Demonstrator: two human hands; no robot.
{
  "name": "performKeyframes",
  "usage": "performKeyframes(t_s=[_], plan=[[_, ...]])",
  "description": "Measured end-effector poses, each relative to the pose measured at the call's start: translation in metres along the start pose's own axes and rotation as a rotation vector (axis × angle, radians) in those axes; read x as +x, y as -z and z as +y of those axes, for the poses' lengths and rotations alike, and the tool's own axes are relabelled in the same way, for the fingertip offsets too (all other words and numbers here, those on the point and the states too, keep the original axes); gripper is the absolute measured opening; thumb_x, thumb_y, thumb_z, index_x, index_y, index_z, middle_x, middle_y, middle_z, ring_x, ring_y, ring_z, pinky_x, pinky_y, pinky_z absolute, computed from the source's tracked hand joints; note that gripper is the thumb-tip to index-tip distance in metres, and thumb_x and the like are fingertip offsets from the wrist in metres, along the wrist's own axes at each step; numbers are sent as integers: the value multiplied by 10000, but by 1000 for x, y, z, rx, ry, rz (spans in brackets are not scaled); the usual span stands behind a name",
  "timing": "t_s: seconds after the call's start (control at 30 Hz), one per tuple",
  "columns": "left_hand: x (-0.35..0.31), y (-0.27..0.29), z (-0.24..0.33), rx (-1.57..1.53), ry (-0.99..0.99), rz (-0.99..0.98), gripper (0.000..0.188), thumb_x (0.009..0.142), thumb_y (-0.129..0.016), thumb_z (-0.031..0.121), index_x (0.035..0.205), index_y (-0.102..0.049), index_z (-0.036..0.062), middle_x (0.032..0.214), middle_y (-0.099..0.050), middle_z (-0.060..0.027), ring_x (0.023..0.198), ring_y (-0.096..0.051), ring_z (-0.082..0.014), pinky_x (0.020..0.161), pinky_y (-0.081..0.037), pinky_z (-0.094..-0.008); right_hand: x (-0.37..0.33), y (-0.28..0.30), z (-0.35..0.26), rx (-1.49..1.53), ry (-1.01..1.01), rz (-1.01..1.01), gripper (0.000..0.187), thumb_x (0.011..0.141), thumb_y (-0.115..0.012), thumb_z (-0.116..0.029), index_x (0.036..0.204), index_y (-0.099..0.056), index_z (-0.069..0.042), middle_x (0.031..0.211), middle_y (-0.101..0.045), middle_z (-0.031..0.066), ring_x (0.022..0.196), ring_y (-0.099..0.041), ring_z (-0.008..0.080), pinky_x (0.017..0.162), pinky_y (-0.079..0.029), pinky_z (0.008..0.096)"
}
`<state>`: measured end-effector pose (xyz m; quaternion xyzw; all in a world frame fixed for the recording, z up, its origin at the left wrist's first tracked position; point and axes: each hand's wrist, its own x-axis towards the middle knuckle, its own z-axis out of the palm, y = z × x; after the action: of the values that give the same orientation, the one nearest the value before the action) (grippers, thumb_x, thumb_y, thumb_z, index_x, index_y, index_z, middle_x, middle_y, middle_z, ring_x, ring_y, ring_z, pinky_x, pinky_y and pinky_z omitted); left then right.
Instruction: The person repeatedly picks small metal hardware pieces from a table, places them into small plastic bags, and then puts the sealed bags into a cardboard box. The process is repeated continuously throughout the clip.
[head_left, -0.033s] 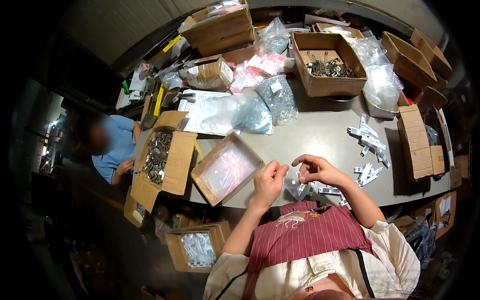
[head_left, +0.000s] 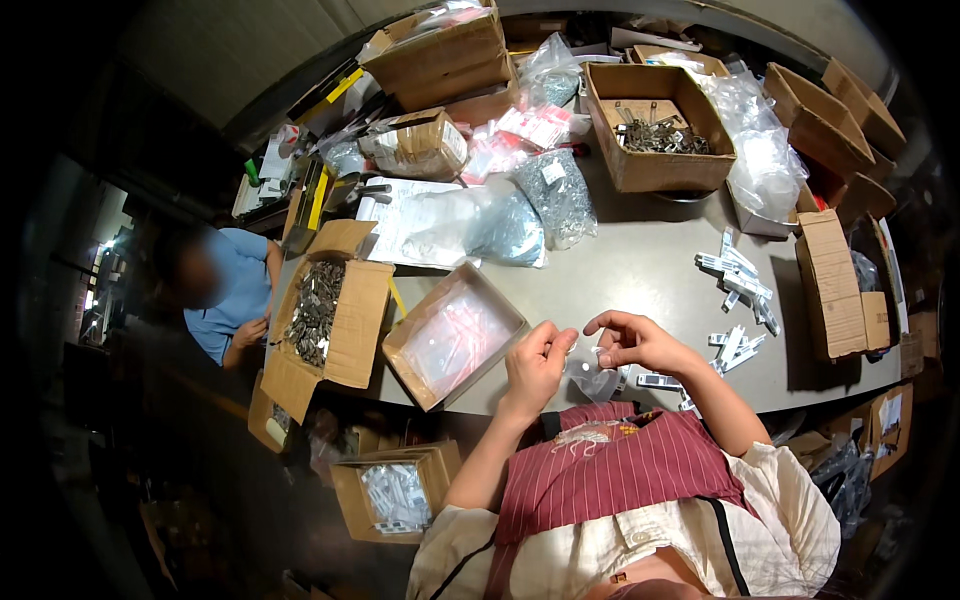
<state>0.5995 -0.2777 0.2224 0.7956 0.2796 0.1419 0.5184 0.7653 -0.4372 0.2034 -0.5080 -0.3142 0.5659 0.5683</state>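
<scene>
A small clear bag (head_left: 593,382) lies between a person's two hands, at the near edge of a grey table (head_left: 640,265). The right hand (head_left: 640,342), on the bag's right, pinches its film between thumb and fingertips, index finger arched away. The left hand (head_left: 538,368), on the bag's left, has thumb and forefinger pressed together beside the film; whether they grip its edge, I cannot tell. The step in hand looks like handling the bag near its top, perhaps parting the film. The next move seems to call for a light, steady pinch on both sides, as the film looks thin and limp.

Just right of the bag lie white strips (head_left: 735,350), with a second pile (head_left: 740,280) farther beyond. Left of the bag sits an open box (head_left: 496,297) of flat clear bags with red marks. Well beyond the bag stands a carton (head_left: 655,174) of metal parts; far to its left, a co-worker in a blue shirt (head_left: 232,285)
</scene>
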Motion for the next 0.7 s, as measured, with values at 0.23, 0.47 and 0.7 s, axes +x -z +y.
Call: performKeyframes(t_s=[0.23,0.47,0.7], plan=[[3,0,2,-266,-269,-44,170,870,-746,111,828,-653,-26,874,-706,-80,768,-635,-157,662,-495,-321,2,-1,13,80,85,175,464,911,-708,-37,1336,-525,-9,894,-639,48,837,-618,126,803,-509,291],[5,-9,-1,146,-355,74,247,793,-808,120,794,-594,-3,785,-608,-113,707,-604,-272,642,-485,-380,1,-9,-21,-718,621,234,438,780,-668,-77,1216,-633,-46,1161,-654,136,1149,-606,318,1109,-408,496],[23,-11,-11,328,-522,27,327,738,-808,100,983,-622,-10,943,-605,-140,914,-602,-341,784,-487,-453,8,3,-18,-1090,503,83,489,678,-659,-103,1158,-720,-173,1332,-586,84,1401,-400,366,1206,-127,665]])
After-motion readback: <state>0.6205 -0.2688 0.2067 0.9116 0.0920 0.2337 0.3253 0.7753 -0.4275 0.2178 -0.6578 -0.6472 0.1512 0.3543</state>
